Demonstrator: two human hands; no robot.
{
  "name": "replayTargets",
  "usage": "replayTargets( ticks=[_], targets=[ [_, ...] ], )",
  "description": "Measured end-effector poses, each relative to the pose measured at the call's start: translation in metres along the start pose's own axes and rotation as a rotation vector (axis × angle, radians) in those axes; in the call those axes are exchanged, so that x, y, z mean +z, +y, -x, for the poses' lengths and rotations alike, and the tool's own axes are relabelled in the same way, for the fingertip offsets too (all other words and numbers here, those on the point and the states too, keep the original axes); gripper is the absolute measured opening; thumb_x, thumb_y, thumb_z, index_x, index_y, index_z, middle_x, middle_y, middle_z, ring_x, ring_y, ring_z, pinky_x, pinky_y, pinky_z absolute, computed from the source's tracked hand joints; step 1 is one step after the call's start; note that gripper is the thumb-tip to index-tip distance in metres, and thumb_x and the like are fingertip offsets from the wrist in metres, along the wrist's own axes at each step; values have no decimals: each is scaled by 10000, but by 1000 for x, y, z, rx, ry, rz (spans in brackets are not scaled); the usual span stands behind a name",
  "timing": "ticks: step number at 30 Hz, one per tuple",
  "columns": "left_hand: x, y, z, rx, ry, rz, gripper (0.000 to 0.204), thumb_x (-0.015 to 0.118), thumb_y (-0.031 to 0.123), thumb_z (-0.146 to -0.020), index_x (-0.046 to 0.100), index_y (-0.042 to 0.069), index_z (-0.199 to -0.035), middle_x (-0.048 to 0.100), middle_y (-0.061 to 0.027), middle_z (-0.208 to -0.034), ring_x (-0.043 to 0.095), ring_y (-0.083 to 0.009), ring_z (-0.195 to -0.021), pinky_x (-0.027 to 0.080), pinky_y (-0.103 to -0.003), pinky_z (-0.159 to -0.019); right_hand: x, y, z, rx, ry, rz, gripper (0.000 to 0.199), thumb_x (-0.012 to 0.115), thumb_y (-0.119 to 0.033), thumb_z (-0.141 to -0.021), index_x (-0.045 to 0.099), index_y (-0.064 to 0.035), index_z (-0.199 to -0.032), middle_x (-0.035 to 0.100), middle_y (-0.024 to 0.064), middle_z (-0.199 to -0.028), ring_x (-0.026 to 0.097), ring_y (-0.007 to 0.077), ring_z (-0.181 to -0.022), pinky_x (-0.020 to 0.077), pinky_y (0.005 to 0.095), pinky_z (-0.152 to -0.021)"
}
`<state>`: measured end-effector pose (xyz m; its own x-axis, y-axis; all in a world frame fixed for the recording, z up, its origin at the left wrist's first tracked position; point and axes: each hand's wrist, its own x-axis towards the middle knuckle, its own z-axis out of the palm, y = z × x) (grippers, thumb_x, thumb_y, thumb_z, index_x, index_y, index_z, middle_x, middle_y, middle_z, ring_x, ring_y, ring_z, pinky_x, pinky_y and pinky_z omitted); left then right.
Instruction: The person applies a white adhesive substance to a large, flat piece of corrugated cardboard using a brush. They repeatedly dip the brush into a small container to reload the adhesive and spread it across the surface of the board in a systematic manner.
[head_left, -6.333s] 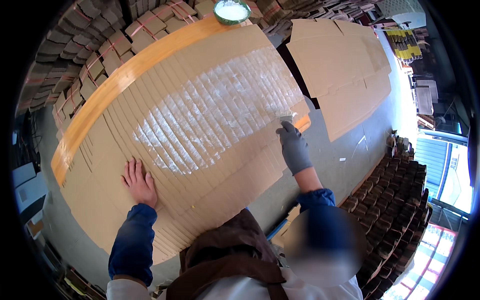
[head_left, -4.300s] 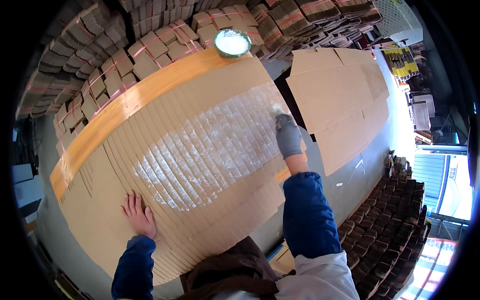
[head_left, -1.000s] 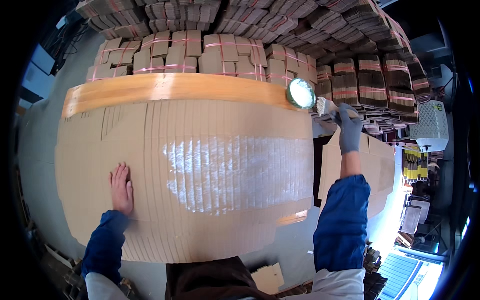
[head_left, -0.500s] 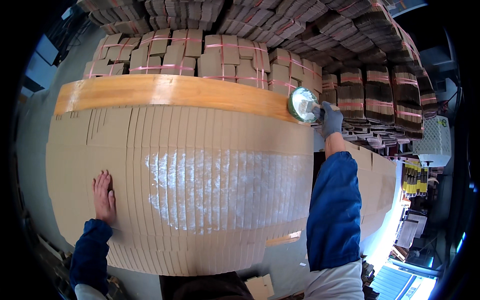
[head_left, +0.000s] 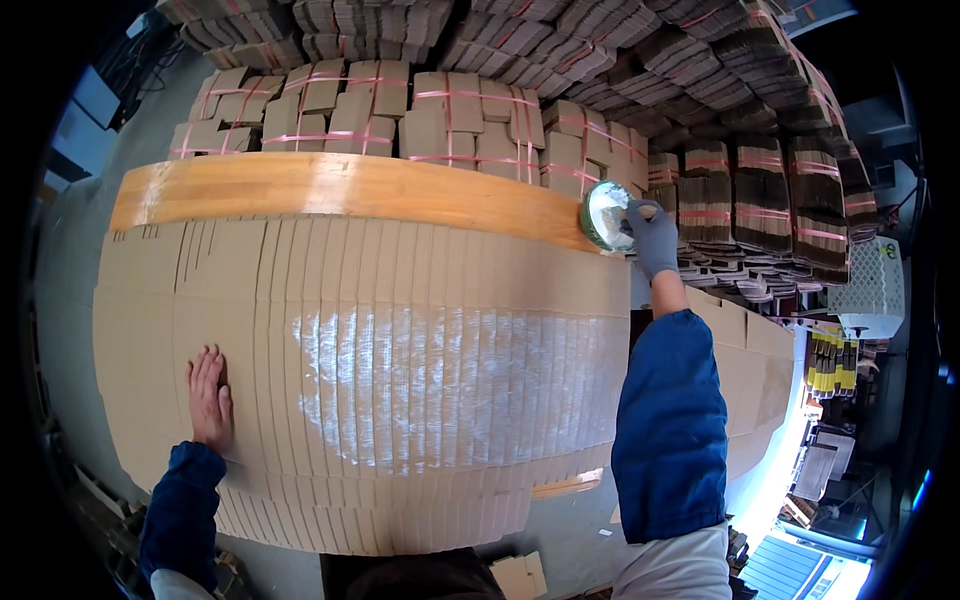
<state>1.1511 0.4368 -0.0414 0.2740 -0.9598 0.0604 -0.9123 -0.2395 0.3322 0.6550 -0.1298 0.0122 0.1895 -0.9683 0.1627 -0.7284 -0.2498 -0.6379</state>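
Overlapping flat cardboard sheets (head_left: 230, 300) lie in a staggered row across the table, their edges showing as close parallel lines. A white, paste-like smear (head_left: 430, 385) covers their middle and right part. My bare left hand (head_left: 208, 402) lies flat on the sheets at the left, fingers stretched out. At the far right, my right hand (head_left: 655, 240), in a grey glove, is closed around a brush (head_left: 625, 221). The brush head is in a round green-rimmed tub (head_left: 592, 228) of white paste at the table's far right corner. The glove partly hides the brush.
The wooden tabletop (head_left: 350, 185) shows as a strip beyond the sheets. Behind it stand strapped bundles of cardboard (head_left: 440, 130), with taller stacks (head_left: 760, 190) at the right. More flat cardboard (head_left: 755, 350) lies right of my right arm. A cardboard scrap (head_left: 520, 575) is on the floor.
My right hand has tipped over the tub and moved slightly left and down, with the brush now deeper in the paste. My left hand stays in place.
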Motion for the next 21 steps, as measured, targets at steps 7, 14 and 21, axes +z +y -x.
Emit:
replayTargets(
  ticks=[7,14,21],
  targets=[
    [-4,1,3,-6,6,-2,464,384,91,-956,426,8,-1411,414,-160,-1502,316,-369,-1431,135,-529,-1194,-26,-28,8,206,87,-556,160,674,-104,-893,681,15,-999,677,66,-883,657,145,-719,535,265,-646],
    [-6,3,2,-8,-1,-6,464,380,99,-960,421,6,-1413,414,-162,-1501,316,-370,-1430,131,-528,-1196,-27,5,10,391,-145,-896,288,630,-106,-932,603,25,-1186,675,133,-991,693,205,-872,583,301,-733],
    [-5,4,0,-11,-4,-6,464,382,101,-963,419,6,-1415,408,-161,-1505,318,-370,-1428,133,-528,-1195,-19,58,14,380,-82,-976,245,593,-83,-961,563,62,-1156,643,230,-1057,693,314,-912,611,354,-771]
  ],
)
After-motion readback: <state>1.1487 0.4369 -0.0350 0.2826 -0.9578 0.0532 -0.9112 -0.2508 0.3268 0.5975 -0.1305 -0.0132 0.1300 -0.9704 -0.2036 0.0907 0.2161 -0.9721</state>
